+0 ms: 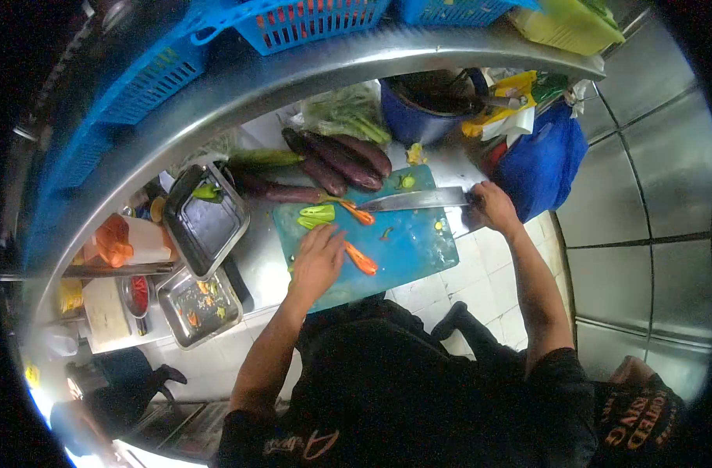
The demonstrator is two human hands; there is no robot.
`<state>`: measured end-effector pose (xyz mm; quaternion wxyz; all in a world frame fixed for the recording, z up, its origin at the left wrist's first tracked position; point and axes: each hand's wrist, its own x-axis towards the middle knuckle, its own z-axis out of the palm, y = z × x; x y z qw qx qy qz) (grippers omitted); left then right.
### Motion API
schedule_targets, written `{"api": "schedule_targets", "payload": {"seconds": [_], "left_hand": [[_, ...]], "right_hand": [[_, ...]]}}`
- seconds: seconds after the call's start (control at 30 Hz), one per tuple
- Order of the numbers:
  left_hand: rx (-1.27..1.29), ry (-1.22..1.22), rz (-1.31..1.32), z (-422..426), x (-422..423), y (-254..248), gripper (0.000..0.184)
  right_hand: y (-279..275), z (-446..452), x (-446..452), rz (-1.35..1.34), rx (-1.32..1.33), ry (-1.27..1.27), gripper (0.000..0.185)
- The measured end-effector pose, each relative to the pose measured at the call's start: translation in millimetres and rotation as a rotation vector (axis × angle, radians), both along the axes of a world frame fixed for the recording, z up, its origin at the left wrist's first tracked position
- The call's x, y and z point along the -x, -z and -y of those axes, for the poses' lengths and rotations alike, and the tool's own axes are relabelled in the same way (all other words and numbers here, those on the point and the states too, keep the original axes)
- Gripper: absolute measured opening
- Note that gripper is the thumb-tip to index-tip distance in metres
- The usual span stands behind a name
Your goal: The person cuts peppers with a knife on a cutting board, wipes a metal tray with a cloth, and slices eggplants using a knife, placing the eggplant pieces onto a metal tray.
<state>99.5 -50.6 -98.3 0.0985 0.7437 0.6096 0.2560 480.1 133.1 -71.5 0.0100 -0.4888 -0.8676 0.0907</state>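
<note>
My right hand is wrapped round the handle of a large kitchen knife, its blade lying across the blue cutting board and pointing left. The tip meets an orange-red pepper piece. My left hand rests on the board's left side, fingers stretched out, beside another orange-red pepper piece. Just beyond those fingers lie light green pepper pieces. Small green scraps are scattered on the board. Several purple eggplants lie along its far edge.
Two metal trays stand left: an upper one with a green pepper, a lower one with scraps. A blue pot and blue bag are at back right. Blue baskets line the shelf overhead. Another person is lower left.
</note>
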Motion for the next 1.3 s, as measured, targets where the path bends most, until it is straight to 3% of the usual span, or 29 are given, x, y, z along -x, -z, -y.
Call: {"api": "schedule_targets", "payload": {"seconds": [0.2,0.3,0.4,0.53,0.6,0.7,0.8,0.9,1.07,1.3], "left_hand": [[-0.08,0.137,-0.162,-51.5,-16.4,10.4,0.024],[0.005,0.203,-0.284,-57.4,-10.2,-0.4,0.02],[-0.047,0.159,-0.163,-50.2,-9.0,0.3,0.016],[0.156,0.116,-0.16,-39.0,-8.4,5.7,0.022],[0.165,0.114,-0.102,-31.5,-15.5,15.1,0.027],[-0.016,0.044,-0.16,-23.5,-25.8,-9.6,0.035],[0.181,0.09,-0.217,-16.4,-31.4,-28.4,0.038],[0.131,0.086,-0.258,-13.8,-34.5,-15.0,0.04],[0.143,-0.038,-0.176,-9.4,-56.5,38.9,0.043],[0.06,-0.386,0.027,-6.7,-100.3,-6.1,0.05]], "right_hand": [[-36.2,65.7,-29.2,-0.04,0.244,0.242,0.025],[-43.1,100.5,-44.2,-0.347,0.583,0.278,0.013],[-46.9,123.2,-39.4,-0.348,0.745,0.335,0.017],[-23.1,119.1,-50.9,-0.095,0.607,0.283,0.031],[-11.6,106.7,-54.8,-0.266,0.639,0.281,0.029],[-30.9,85.3,-37.9,-0.244,0.578,0.209,0.027],[-20.4,75.7,-39.6,-0.318,0.65,0.083,0.025],[-25.7,72.4,-36.2,-0.254,0.718,-0.006,0.024],[-31.7,75.7,-27.6,-0.254,0.71,-0.117,0.021],[-12.3,100.3,-20.5,-0.326,0.589,-0.157,0.02]]}}
